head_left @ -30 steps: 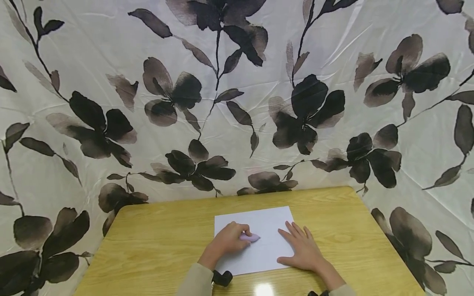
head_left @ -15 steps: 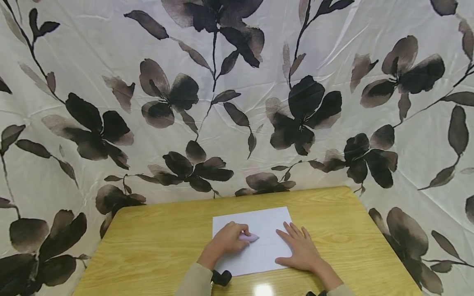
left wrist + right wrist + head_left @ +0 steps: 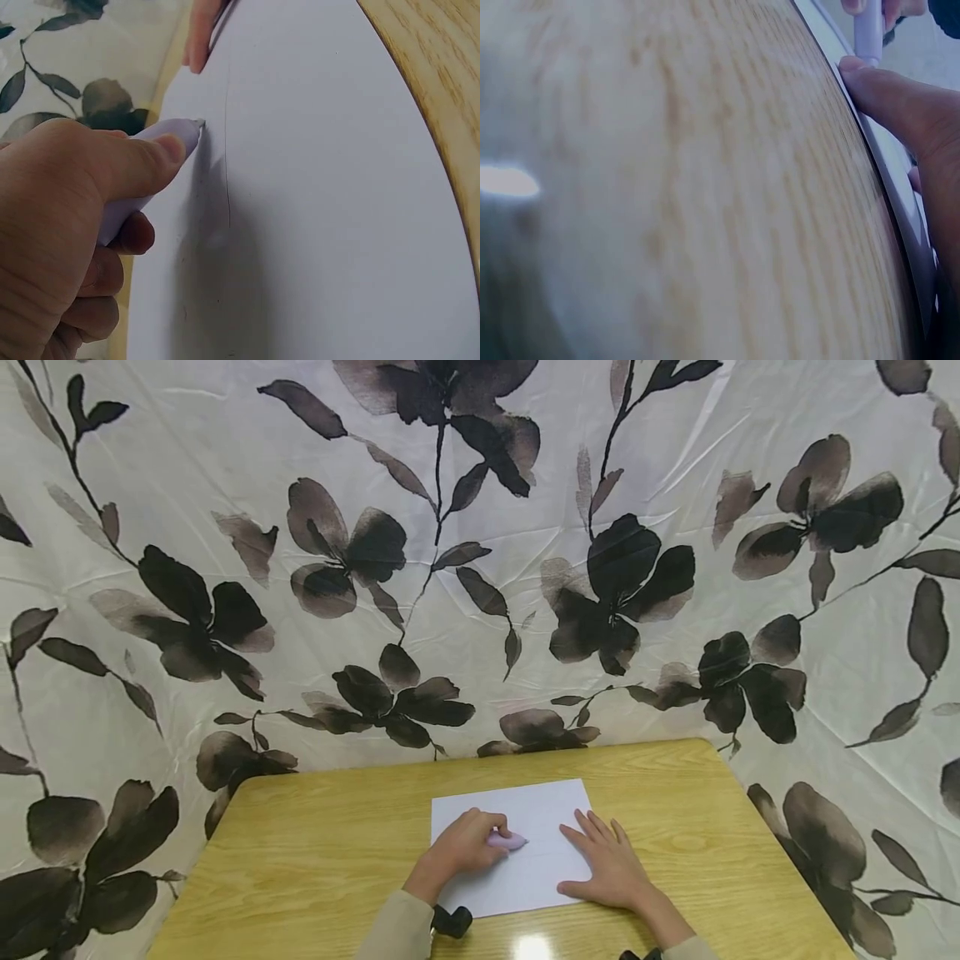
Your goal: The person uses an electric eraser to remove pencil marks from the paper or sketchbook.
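Observation:
My left hand [image 3: 467,843] grips a thick lavender pen-shaped tool [image 3: 507,842] over the white sheet of paper [image 3: 517,893]. In the left wrist view the thumb presses along the tool [image 3: 180,135], whose small greyish tip points away from the hand; I cannot tell if it touches the paper. A thin dark line [image 3: 227,150] runs along the sheet beside the tip, drawn or cut, I cannot tell which. My right hand [image 3: 611,864] rests on the sheet's right side, fingers spread and straight. Its thumb [image 3: 885,94] lies near the paper's edge in the right wrist view.
Under the paper is a yellow wood-grain table [image 3: 322,852], with a bright reflection near its front. A white cloth with dark flowers [image 3: 480,610] hangs behind and at both sides. A black device [image 3: 452,922] sits at the left wrist.
Both hands keep nearly the same place and hold. Only a slight shift of the head view shows.

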Tool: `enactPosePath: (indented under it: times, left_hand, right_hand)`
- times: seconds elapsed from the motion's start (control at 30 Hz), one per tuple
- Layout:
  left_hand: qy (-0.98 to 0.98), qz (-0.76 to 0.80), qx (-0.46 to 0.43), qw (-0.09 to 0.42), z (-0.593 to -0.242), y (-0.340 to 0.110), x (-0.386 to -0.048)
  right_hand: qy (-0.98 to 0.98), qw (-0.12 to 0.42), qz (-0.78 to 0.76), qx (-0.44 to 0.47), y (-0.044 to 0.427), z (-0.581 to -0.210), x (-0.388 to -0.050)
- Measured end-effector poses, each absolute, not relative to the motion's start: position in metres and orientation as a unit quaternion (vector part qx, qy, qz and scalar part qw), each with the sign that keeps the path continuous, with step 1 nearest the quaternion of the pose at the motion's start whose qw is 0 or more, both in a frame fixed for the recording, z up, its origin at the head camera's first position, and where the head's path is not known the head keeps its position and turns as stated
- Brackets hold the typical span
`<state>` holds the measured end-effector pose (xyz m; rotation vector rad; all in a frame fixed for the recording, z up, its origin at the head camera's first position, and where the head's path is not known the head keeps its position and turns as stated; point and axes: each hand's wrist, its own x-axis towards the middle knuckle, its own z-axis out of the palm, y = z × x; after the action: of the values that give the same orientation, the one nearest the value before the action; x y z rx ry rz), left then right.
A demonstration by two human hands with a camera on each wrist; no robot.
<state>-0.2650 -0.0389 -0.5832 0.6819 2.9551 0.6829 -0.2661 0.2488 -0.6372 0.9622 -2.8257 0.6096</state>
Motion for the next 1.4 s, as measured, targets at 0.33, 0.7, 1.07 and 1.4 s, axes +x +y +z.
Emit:
enactPosePath:
  times: [0.33, 0.7, 1.07, 1.4]
  left_hand:
    - [0.947, 0.221, 0.230, 0.024, -0.579, -0.029, -0.268]
    - [0.953, 0.212, 0.216, 0.030, -0.579, -0.035, -0.266]
    - [0.948, 0.218, 0.230, 0.024, -0.579, -0.032, -0.267]
    - [0.946, 0.222, 0.235, 0.021, -0.579, -0.032, -0.269]
  right_hand:
    - [-0.928, 0.057, 0.188, 0.318, 0.250, -0.639, -0.267]
    - [-0.932, 0.041, 0.185, 0.310, 0.253, -0.638, -0.267]
    - [-0.932, 0.033, 0.185, 0.311, 0.251, -0.635, -0.266]
    - [-0.930, 0.041, 0.186, 0.314, 0.251, -0.635, -0.267]
